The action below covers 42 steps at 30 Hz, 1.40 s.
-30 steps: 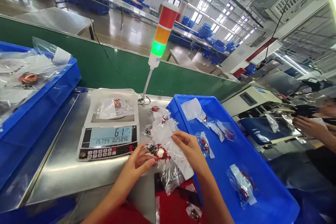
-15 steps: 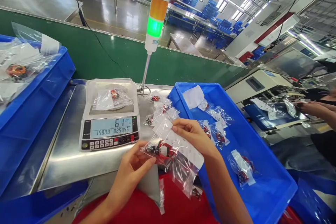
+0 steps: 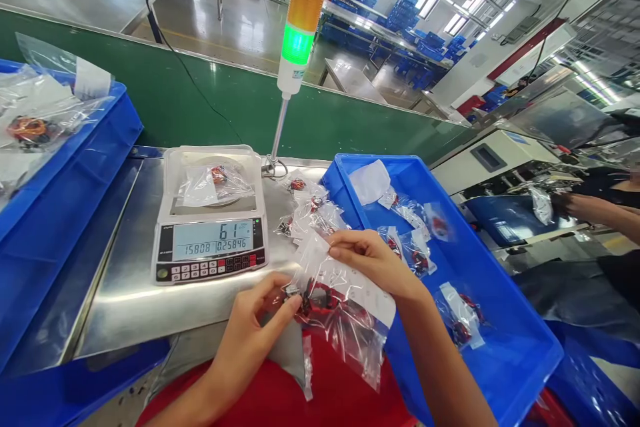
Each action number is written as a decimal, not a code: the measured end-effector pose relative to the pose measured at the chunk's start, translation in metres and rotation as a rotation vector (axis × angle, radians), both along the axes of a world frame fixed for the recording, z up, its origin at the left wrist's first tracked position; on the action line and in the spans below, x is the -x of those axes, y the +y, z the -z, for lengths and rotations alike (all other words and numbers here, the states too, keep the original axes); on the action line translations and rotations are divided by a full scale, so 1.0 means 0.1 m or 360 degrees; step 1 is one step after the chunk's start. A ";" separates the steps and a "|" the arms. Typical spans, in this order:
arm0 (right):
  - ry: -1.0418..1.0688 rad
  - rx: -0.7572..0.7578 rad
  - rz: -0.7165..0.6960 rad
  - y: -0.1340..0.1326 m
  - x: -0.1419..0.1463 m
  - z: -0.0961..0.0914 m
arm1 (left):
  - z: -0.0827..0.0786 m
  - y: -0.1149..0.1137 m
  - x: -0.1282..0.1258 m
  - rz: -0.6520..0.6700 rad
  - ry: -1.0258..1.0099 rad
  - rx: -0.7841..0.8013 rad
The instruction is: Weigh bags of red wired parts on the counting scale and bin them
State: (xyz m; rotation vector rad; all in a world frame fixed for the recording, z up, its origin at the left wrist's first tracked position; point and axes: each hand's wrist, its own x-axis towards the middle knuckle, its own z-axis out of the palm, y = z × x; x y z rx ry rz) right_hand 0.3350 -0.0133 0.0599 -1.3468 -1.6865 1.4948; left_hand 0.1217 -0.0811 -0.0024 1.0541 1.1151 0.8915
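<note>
In front of me I hold a clear plastic bag (image 3: 345, 310) with red and black wires and a white paper slip inside. My left hand (image 3: 257, 317) pinches its left end, where dark connectors show through the film. My right hand (image 3: 373, 260) grips the upper edge, thumb and fingers closed on the film and slip. Left of the hands stands a digital scale (image 3: 213, 240) whose top line reads 61. One small bag (image 3: 217, 177) with orange-red wires lies on its pan. Several more wire bags (image 3: 313, 207) are heaped on the metal table between scale and bin.
A blue bin (image 3: 500, 373) at my right holds several wire bags. Another blue bin (image 3: 95, 147) at far left is full of bags. A signal tower (image 3: 297, 43), lit green, rises behind the scale. A co-worker's hand (image 3: 583, 207) is near a machine on the right.
The bag in my hands has shifted slightly right and down. A blurred bag now shows in the right bin's far side. One fewer bag shows beside the co-worker's hand.
</note>
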 end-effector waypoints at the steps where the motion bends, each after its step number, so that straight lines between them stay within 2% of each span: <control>1: -0.0007 -0.0008 -0.0005 0.00 -0.01 0.00 | 0.00 -0.01 0.00 0.0024 -0.0002 0.0009; 8: -0.0015 0.0063 0.0035 -0.03 -0.04 0.00 | -0.05 0.00 -0.02 0.0101 -0.0170 0.0043; 12: -0.0006 0.0094 0.0093 -0.03 -0.06 -0.02 | -0.04 0.01 -0.03 0.0063 -0.0215 0.0176; 16: 0.0003 0.0111 0.0129 -0.03 -0.07 -0.03 | -0.03 -0.01 -0.03 0.0042 -0.0219 0.0152; 22: 0.0030 0.0108 0.0104 -0.03 -0.05 -0.03 | -0.04 -0.03 -0.03 0.0059 -0.0198 0.0167; 28: -0.0004 0.0072 0.0054 -0.05 -0.04 0.00 | 0.00 0.01 -0.04 0.0148 -0.0309 0.0179; 34: 0.0055 0.0200 0.0090 -0.03 -0.06 -0.02 | -0.04 0.01 -0.03 0.0183 -0.0211 0.0028; 38: 0.0064 0.0152 0.0082 0.00 -0.05 -0.05 | -0.09 0.01 -0.02 0.0185 -0.0151 0.0027; 42: -0.0023 0.0114 0.0003 -0.02 -0.01 -0.02 | 0.01 0.04 -0.03 0.0191 -0.0122 0.0052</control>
